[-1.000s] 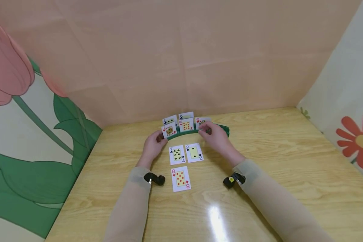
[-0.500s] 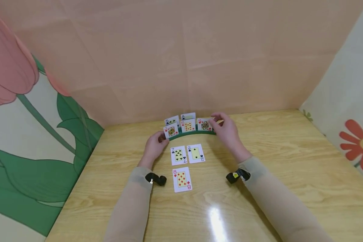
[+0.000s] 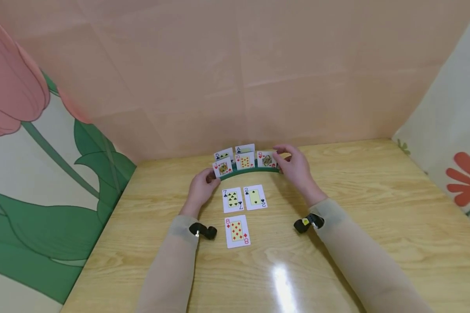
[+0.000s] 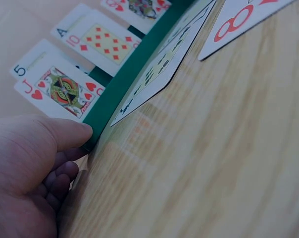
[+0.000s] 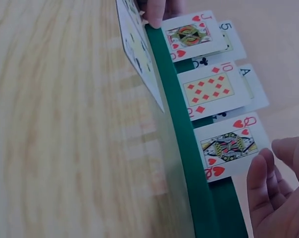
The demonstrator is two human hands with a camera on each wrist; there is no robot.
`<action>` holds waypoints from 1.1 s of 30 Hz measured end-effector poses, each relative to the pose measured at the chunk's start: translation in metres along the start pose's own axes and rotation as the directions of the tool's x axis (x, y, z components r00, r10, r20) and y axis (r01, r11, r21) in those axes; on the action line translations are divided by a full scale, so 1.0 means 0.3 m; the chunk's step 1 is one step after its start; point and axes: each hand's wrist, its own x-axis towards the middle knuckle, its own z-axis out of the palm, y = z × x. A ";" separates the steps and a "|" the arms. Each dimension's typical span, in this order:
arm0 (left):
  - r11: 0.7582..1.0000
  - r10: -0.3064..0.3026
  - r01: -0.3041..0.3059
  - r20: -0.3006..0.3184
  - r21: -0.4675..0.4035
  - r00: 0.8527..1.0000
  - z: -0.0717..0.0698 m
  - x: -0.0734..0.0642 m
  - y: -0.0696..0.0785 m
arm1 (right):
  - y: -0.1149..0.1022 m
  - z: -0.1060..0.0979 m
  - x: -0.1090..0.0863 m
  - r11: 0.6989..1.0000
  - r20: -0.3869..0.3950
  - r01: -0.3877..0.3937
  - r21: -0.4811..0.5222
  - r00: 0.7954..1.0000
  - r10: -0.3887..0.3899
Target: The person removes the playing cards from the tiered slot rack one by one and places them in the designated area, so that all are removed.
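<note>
A curved green card holder [image 3: 250,170] stands near the back of the table with playing cards upright in two rows. My left hand [image 3: 200,191] grips its left end, thumb on the front wall beside the jack of hearts [image 4: 63,91]. At the other side, my right hand [image 3: 297,171] pinches the outer edge of the queen of hearts [image 5: 231,146] between thumb and finger. The ten of diamonds [image 3: 244,161] stands between these two cards. Partly hidden behind the front row are the five of clubs [image 3: 223,154] and an ace [image 3: 244,148].
Face up before the holder lie the seven of clubs [image 3: 233,200] and two of spades [image 3: 255,197], side by side. Closer to me is the eight of diamonds [image 3: 237,231]. Behind the wooden table [image 3: 376,208] hangs a pink cloth backdrop [image 3: 235,78].
My right hand has moved right, from in front of the queen of hearts to its outer edge, uncovering its face. The left hand keeps its grip on the holder's left end.
</note>
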 end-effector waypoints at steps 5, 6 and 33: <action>1.000 -0.005 0.005 0.000 -0.003 1.000 -0.006 -0.004 -0.001 | 0.009 0.011 -0.001 1.000 0.018 0.003 0.004 1.000 -0.003; 1.000 -0.006 0.006 0.001 -0.005 1.000 -0.007 -0.005 -0.002 | 0.010 0.014 -0.002 1.000 0.016 0.009 0.001 1.000 -0.009; 1.000 0.012 -0.012 -0.007 0.010 1.000 -0.002 -0.003 -0.008 | -0.004 0.013 -0.024 1.000 0.002 -0.020 -0.012 1.000 0.020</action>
